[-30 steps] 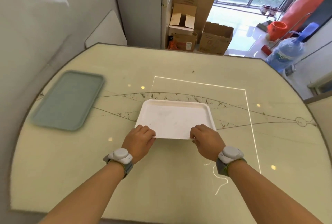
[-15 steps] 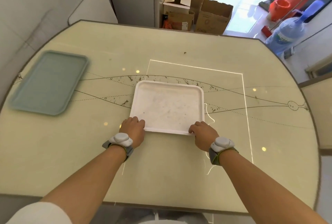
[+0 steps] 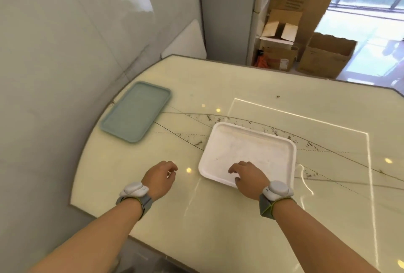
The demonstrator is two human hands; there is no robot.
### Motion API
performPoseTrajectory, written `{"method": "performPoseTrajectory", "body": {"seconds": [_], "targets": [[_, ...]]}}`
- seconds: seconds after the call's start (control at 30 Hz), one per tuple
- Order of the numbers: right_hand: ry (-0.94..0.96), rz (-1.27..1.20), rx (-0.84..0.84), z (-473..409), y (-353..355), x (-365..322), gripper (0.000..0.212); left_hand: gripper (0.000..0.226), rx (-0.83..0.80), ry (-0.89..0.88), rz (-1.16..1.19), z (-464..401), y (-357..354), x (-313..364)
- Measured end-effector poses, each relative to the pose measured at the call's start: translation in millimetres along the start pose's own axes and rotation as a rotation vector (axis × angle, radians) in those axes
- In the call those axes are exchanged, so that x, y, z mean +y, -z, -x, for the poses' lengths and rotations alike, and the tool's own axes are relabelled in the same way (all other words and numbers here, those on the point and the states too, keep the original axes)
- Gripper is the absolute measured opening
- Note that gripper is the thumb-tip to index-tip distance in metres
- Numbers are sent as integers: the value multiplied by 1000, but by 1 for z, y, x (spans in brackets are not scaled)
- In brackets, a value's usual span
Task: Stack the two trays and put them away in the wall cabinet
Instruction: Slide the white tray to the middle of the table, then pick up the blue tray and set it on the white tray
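A white tray lies flat on the pale marble table, a little right of centre. My right hand is on its near rim, fingers on the tray's inner surface and thumb at the edge. My left hand hovers over bare table to the left of the white tray, fingers loosely curled and holding nothing. A grey-green tray lies at the table's far left, close to the wall, apart from both hands. No wall cabinet is in view.
A glossy wall runs along the table's left side. Several cardboard boxes stand on the floor beyond the far edge, near a bright window. A white board leans in the back left corner.
My left hand has let go of the white tray and moved left. My right hand has shifted toward the middle of its near rim. The view has swung left.
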State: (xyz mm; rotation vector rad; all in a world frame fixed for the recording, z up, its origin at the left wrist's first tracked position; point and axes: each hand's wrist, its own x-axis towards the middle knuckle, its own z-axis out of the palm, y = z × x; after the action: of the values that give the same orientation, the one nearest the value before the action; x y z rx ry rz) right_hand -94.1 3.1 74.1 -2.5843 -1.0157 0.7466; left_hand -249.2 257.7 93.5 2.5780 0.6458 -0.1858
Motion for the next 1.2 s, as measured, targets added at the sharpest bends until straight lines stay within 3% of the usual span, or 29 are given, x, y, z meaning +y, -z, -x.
{"method": "performPoseTrajectory", "body": {"seconds": [0.27, 0.57, 0.73, 0.9, 1.03, 1.13, 1.2], "targets": [[141, 113, -131, -81, -8, -95, 43, 36, 81, 296, -235, -64, 65, -83], [133, 114, -115, -200, -7, -182, 47, 40, -2, 69, -179, -159, 49, -166], [190, 176, -52, -255, 0, -210, 52, 27, 83, -36, -265, -145, 44, -189], [215, 382, 101, -305, 2, -235, 57, 27, 108, -166, -168, -115, 59, -234], [276, 508, -1, -312, -22, -242, 45, 27, 145, -65, -177, -83, 72, -266], [251, 513, 43, -296, -45, -246, 39, 35, 155, 45, -119, -69, 72, -273], [251, 511, 56, -280, -53, -249, 36, 27, 152, 77, -106, -62, 70, -268]]}}
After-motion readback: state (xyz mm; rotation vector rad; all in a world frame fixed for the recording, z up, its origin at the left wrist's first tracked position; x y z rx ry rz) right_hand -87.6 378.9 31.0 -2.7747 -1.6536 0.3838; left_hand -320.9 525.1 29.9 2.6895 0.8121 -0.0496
